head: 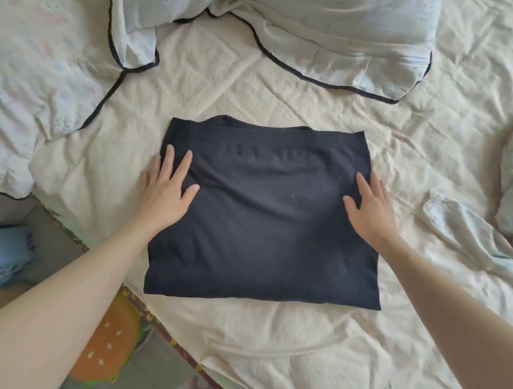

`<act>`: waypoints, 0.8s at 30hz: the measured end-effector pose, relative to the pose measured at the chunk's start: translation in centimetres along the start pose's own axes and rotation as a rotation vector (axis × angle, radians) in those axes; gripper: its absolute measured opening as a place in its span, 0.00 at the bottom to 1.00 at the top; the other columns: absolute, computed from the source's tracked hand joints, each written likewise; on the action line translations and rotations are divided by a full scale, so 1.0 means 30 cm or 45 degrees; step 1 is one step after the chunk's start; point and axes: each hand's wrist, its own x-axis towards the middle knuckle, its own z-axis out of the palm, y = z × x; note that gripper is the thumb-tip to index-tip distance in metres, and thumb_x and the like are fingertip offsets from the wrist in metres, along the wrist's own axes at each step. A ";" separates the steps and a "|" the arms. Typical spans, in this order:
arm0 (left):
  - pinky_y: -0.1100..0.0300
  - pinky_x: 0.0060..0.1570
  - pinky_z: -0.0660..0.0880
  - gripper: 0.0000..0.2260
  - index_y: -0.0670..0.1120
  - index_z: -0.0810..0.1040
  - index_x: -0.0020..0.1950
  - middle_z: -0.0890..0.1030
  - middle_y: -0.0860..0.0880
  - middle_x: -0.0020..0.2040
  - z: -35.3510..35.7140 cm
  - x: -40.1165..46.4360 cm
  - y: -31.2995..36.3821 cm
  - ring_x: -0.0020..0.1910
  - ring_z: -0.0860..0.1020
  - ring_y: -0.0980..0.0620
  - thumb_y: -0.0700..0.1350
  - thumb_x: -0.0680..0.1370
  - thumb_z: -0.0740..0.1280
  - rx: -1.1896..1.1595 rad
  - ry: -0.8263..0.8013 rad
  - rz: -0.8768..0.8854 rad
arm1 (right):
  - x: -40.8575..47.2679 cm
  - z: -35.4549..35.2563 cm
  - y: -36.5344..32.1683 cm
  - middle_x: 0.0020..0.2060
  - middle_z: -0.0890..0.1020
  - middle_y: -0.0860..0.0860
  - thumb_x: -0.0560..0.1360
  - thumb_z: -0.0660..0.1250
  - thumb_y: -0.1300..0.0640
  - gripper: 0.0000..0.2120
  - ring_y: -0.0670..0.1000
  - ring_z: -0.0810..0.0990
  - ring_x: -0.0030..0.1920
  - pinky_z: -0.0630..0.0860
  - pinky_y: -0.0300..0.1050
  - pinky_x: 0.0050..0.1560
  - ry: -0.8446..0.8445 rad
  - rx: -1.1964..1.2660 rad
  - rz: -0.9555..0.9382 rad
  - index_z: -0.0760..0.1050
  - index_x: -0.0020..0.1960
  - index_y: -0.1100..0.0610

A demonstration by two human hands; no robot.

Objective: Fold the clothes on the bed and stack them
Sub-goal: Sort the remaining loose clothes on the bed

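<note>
Both of my bare forearms reach in from the bottom corners and meet a folded black garment (266, 213) that lies flat in the middle of the bed (270, 345). My left hand (167, 190) rests palm down on the garment's left edge, fingers straight and slightly spread, the outer fingers overhanging onto the cream sheet; it grips nothing. My right hand (371, 206) lies the same way on the right edge, fingers flat and relaxed, thumb pointing inward across the cloth, holding nothing. Folded into a rough rectangle, the black garment has its thicker, banded edge on the far side and a smooth fold nearest me.

Beyond it, two pale pillows with black piping (333, 39) sit at the far side of the bed, well apart from the garment. To the right, a crumpled pale grey-green garment (472, 237) lies unfolded on the sheet, near my right hand but not touching it. Off the bed's left edge I see an orange patterned mat (108, 344) on the floor.
</note>
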 end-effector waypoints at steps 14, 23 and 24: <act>0.49 0.49 0.77 0.12 0.38 0.75 0.59 0.79 0.42 0.52 0.212 -0.523 -0.042 0.41 0.79 0.45 0.42 0.79 0.66 -1.308 0.033 -0.991 | -0.454 0.144 0.168 0.43 0.79 0.53 0.78 0.64 0.58 0.11 0.49 0.78 0.37 0.76 0.41 0.38 -0.140 1.251 0.946 0.74 0.56 0.64; 0.58 0.41 0.75 0.05 0.39 0.75 0.55 0.79 0.44 0.48 0.131 -0.633 -0.084 0.43 0.78 0.48 0.38 0.79 0.65 -1.780 0.089 -1.174 | -0.556 0.100 0.171 0.44 0.79 0.52 0.77 0.65 0.65 0.02 0.48 0.78 0.42 0.74 0.39 0.41 0.096 1.568 1.048 0.74 0.45 0.62; 0.57 0.43 0.75 0.05 0.40 0.75 0.55 0.79 0.43 0.48 0.131 -0.655 -0.091 0.43 0.77 0.48 0.37 0.79 0.65 -1.790 0.097 -1.182 | -0.570 0.099 0.176 0.44 0.78 0.52 0.77 0.65 0.65 0.02 0.48 0.78 0.42 0.74 0.40 0.42 0.108 1.562 1.045 0.74 0.46 0.63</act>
